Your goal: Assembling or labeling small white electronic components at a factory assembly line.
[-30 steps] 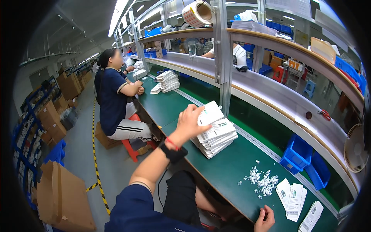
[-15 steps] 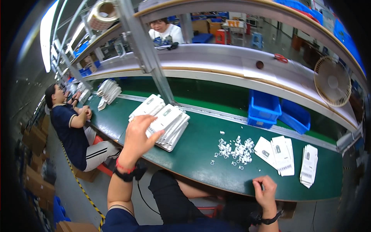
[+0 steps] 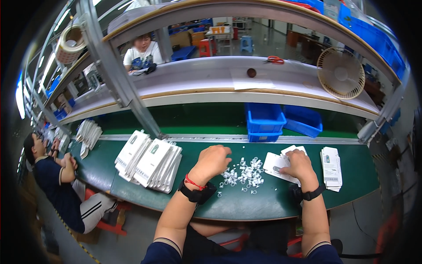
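A loose heap of small white plastic ring-ended pieces [image 3: 249,172] lies on the green table. My left hand [image 3: 212,163] is at the heap's left edge, its fingers bent and apart; no held thing shows in it. To the right of the heap, a few flat white printed packs [image 3: 273,163] lie fanned out. My right hand [image 3: 300,166] reaches over them, thumb and fingers spread, hiding part of them. Whether it has hold of a pack is not visible. A neat stack of similar packs [image 3: 331,167] lies to its right.
Larger stacks of white packs [image 3: 154,162] fill the table's left part. Blue bins [image 3: 265,121] stand at the back below a shelf [image 3: 198,79] carrying red scissors [image 3: 274,60] and a round fan [image 3: 341,73]. A co-worker [image 3: 57,185] sits at the left.
My left hand has moved right from the large pack stacks to the small white pieces. My right hand has gone from the table's front edge onto the fanned packs and opened. The view has shifted right.
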`<state>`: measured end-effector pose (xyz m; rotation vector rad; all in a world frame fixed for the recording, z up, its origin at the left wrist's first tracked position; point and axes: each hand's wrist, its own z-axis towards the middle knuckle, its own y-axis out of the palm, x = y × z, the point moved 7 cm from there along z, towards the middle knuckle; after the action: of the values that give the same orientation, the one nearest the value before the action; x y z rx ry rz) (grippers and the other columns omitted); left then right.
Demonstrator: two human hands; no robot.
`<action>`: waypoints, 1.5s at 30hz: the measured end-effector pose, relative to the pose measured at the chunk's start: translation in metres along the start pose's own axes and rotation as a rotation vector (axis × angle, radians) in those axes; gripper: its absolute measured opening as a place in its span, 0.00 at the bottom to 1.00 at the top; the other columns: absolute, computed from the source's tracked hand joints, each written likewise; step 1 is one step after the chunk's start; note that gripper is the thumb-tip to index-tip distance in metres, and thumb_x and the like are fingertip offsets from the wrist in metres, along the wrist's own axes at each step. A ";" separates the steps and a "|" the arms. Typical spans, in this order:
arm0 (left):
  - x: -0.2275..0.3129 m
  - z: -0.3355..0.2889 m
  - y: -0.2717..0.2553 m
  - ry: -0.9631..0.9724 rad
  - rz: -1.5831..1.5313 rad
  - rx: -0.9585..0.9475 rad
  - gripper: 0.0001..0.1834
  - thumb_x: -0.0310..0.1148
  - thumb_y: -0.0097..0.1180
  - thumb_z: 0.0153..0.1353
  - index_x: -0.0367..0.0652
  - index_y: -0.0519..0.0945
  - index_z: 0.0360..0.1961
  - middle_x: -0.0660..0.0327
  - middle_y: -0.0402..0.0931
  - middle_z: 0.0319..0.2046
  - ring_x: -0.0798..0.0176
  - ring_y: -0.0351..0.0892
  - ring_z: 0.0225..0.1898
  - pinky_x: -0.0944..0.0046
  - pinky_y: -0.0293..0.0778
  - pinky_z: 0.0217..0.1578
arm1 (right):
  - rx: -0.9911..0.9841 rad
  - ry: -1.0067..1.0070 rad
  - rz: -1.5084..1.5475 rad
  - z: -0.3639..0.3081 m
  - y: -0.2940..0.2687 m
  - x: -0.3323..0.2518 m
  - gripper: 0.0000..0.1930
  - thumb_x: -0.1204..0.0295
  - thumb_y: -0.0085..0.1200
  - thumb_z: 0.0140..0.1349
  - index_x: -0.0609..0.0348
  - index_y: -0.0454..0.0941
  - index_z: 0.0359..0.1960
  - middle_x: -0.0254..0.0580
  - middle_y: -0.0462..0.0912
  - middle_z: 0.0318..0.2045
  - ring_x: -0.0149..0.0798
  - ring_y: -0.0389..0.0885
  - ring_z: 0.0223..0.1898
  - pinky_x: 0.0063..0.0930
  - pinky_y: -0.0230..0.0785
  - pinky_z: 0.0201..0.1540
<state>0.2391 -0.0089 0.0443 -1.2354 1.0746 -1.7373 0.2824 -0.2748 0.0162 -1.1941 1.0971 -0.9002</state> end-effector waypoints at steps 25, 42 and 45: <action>-0.039 0.005 0.015 -0.064 -0.582 0.299 0.06 0.28 0.55 0.58 0.37 0.77 0.34 0.51 0.80 0.29 0.52 0.82 0.33 0.60 0.76 0.35 | 0.314 -0.169 1.462 0.013 -0.040 -0.043 0.13 0.77 0.48 0.65 0.65 0.71 0.51 0.41 0.80 0.44 0.29 0.78 0.43 0.22 0.70 0.45; 0.032 -0.013 -0.006 0.443 -0.450 0.504 0.08 0.22 0.59 0.48 0.39 0.80 0.32 0.57 0.78 0.29 0.56 0.78 0.29 0.61 0.73 0.30 | -0.019 -0.159 1.399 0.010 0.037 -0.103 0.09 0.77 0.54 0.60 0.66 0.79 0.41 0.40 0.83 0.36 0.29 0.78 0.38 0.21 0.69 0.43; 0.031 -0.010 -0.002 0.400 -0.488 0.479 0.09 0.21 0.59 0.48 0.39 0.80 0.33 0.58 0.78 0.28 0.57 0.78 0.28 0.62 0.73 0.29 | -0.054 -0.210 1.383 0.008 0.037 -0.107 0.08 0.77 0.55 0.60 0.65 0.80 0.40 0.39 0.83 0.35 0.28 0.78 0.37 0.22 0.70 0.42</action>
<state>0.2212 -0.0337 0.0550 -0.9052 0.5159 -2.5113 0.2627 -0.1646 -0.0022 -0.3189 1.4080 0.3207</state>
